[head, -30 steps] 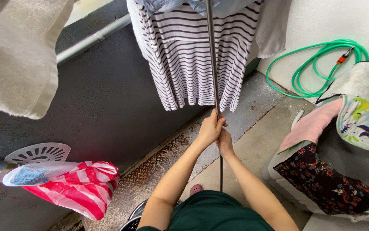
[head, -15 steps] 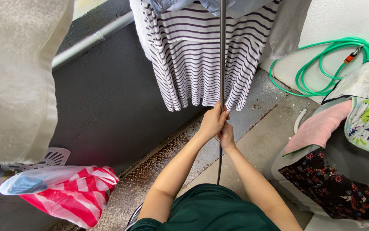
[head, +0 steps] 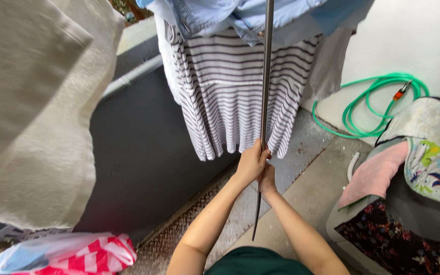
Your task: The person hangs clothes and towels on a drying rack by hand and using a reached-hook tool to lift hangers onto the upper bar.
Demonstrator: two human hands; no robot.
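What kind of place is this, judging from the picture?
Probably a home laundry or service yard. Washed clothes such as a striped dress hang overhead, both hands hold a metal pole raised toward them, and a green hose lies coiled by the wall.

Home laundry balcony, hanging striped dress [head: 232,97], towel [head: 36,112], green hose [head: 370,104]

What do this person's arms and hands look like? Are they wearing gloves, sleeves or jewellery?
Both arms are bare from above the elbow down to the fingers: no gloves and no long sleeves. The left hand and right hand show no rings, and no watch or bracelet shows on either wrist. The only clothing in view is a dark green top at the bottom edge.
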